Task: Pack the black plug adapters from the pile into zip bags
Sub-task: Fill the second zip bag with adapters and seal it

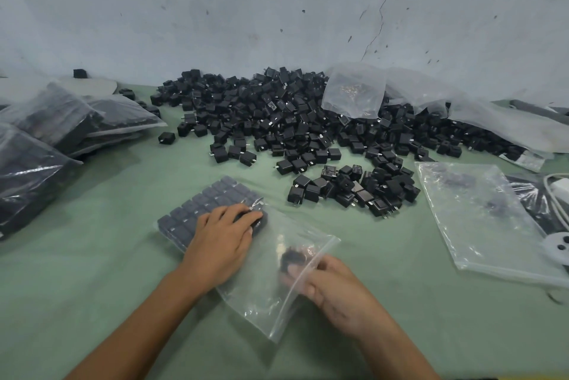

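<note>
Left hand (222,236) lies flat, fingers spread, on adapters (197,210) rowed inside the zip bag (277,296). Right hand (331,290), fingers curled, pinches the bag's open edge; a black adapter (291,259) shows blurred through the plastic.

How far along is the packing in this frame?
Done: several filled bags are stacked at the left. In hand: the left hand presses on rows of adapters in the current bag, while the right hand works at its open end with a dark piece, blurred. Left: a large pile of loose adapters, with an empty bag waiting at the right.
</note>
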Tool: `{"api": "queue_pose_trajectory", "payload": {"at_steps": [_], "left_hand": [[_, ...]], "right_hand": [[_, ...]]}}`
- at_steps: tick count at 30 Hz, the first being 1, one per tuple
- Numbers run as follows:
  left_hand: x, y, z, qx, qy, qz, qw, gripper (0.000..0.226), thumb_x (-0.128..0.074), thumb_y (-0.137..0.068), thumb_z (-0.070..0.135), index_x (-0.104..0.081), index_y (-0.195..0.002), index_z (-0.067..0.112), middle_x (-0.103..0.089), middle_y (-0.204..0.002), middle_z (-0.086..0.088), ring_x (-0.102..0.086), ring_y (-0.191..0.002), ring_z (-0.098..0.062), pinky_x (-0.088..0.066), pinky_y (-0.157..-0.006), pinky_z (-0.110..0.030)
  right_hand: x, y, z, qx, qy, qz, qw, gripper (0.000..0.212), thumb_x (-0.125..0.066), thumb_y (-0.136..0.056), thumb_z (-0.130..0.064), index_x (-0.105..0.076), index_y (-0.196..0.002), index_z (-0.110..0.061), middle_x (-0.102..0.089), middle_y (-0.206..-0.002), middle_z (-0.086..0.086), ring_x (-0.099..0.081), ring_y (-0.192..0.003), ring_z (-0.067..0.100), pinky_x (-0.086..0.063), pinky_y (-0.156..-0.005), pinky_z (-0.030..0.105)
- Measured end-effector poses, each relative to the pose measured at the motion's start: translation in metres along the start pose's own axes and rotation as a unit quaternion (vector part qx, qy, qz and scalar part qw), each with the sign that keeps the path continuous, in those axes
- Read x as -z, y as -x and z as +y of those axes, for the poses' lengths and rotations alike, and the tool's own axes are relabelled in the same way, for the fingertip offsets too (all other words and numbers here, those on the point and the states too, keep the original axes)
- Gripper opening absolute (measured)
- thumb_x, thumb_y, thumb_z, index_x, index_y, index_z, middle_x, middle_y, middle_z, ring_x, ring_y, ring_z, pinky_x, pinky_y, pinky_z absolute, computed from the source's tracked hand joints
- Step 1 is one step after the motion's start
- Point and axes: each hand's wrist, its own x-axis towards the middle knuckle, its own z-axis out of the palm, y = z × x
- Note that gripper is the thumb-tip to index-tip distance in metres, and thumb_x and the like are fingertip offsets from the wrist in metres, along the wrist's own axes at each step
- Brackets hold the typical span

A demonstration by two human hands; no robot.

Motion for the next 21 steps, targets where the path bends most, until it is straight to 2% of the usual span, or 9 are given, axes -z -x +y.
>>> {"api": "queue_pose_trajectory", "payload": {"at_steps": [2,4,6,8,12,16,18,19,21], "left_hand": [[0.0,0.0,0.0,0.0,-0.003,0.002,1.0,0.039,-0.037,-0.105,0.035,-0.045,-0.143,0.04,-0.043,-0.142,0.014,-0.035,-0.13,-0.015,-0.021,-0.108,-0.036],[-0.001,0.0,-0.001,0.0,-0.004,0.001,1.0,0.038,-0.036,-0.105,0.036,-0.045,-0.142,0.041,-0.043,-0.142,0.015,-0.036,-0.13,-0.014,-0.022,-0.108,-0.036],[-0.001,-0.001,-0.001,-0.004,-0.002,0.004,1.0,0.039,-0.034,-0.104,0.036,-0.046,-0.141,0.041,-0.044,-0.14,0.015,-0.037,-0.129,-0.015,-0.023,-0.107,-0.036],[-0.001,-0.002,-0.001,-0.006,0.0,0.006,1.0,0.038,-0.034,-0.105,0.036,-0.047,-0.14,0.04,-0.045,-0.14,0.014,-0.038,-0.128,-0.016,-0.025,-0.107,-0.037],[0.001,-0.001,0.0,-0.006,-0.001,0.001,1.0,0.041,-0.03,-0.104,0.038,-0.048,-0.141,0.038,-0.046,-0.141,0.013,-0.04,-0.129,-0.017,-0.026,-0.107,-0.038],[0.001,-0.001,0.0,-0.002,-0.002,0.004,1.0,0.04,-0.032,-0.105,0.036,-0.047,-0.142,0.039,-0.045,-0.141,0.014,-0.039,-0.129,-0.016,-0.025,-0.107,-0.037],[0.0,-0.001,-0.001,-0.004,-0.001,0.006,1.0,0.038,-0.035,-0.106,0.035,-0.047,-0.141,0.039,-0.045,-0.141,0.014,-0.039,-0.129,-0.015,-0.025,-0.107,-0.037],[0.0,0.0,-0.001,-0.005,-0.001,0.006,1.0,0.038,-0.033,-0.105,0.036,-0.047,-0.141,0.039,-0.045,-0.14,0.014,-0.039,-0.129,-0.015,-0.025,-0.107,-0.037],[0.001,0.0,0.0,-0.004,0.001,0.001,1.0,0.043,-0.028,-0.102,0.039,-0.047,-0.141,0.039,-0.045,-0.14,0.014,-0.039,-0.128,-0.016,-0.026,-0.106,-0.037]], "right_hand": [[-0.01,-0.019,0.0,0.017,-0.06,0.012,0.998,0.021,-0.061,-0.087,0.015,-0.064,-0.107,0.014,-0.067,-0.106,0.024,-0.07,-0.096,0.032,-0.061,-0.08,0.031],[-0.02,-0.034,-0.001,0.025,-0.07,0.014,0.997,0.019,-0.059,-0.089,0.015,-0.057,-0.108,0.018,-0.06,-0.105,0.026,-0.066,-0.101,0.033,-0.06,-0.084,0.033],[-0.03,-0.043,-0.002,0.026,-0.092,-0.007,0.995,0.016,-0.056,-0.089,0.016,-0.059,-0.105,0.014,-0.059,-0.107,0.03,-0.063,-0.107,0.036,-0.059,-0.089,0.035],[-0.037,-0.05,-0.001,0.03,-0.142,-0.032,0.989,0.025,-0.052,-0.092,0.014,-0.057,-0.117,0.017,-0.061,-0.121,0.033,-0.06,-0.119,0.04,-0.053,-0.099,0.041],[-0.042,-0.061,0.003,0.062,-0.175,-0.04,0.982,0.032,-0.043,-0.102,0.0,-0.057,-0.131,0.004,-0.061,-0.132,0.023,-0.057,-0.127,0.033,-0.045,-0.108,0.046],[-0.044,-0.068,0.01,0.103,-0.063,0.04,0.992,0.025,-0.055,-0.1,-0.004,-0.062,-0.123,-0.005,-0.067,-0.12,0.023,-0.067,-0.102,0.03,-0.057,-0.087,0.038],[-0.046,-0.072,0.013,0.125,0.047,0.076,0.988,0.022,-0.06,-0.096,-0.004,-0.065,-0.117,-0.009,-0.069,-0.116,0.018,-0.068,-0.102,0.028,-0.056,-0.092,0.041],[-0.047,-0.073,0.012,0.153,0.122,0.089,0.977,0.025,-0.062,-0.094,-0.004,-0.067,-0.117,-0.01,-0.07,-0.116,0.014,-0.067,-0.107,0.025,-0.053,-0.098,0.043],[-0.048,-0.069,0.009,0.21,0.254,0.088,0.94,0.033,-0.063,-0.091,-0.001,-0.068,-0.122,-0.011,-0.071,-0.117,0.004,-0.065,-0.112,0.015,-0.05,-0.103,0.037]]}}
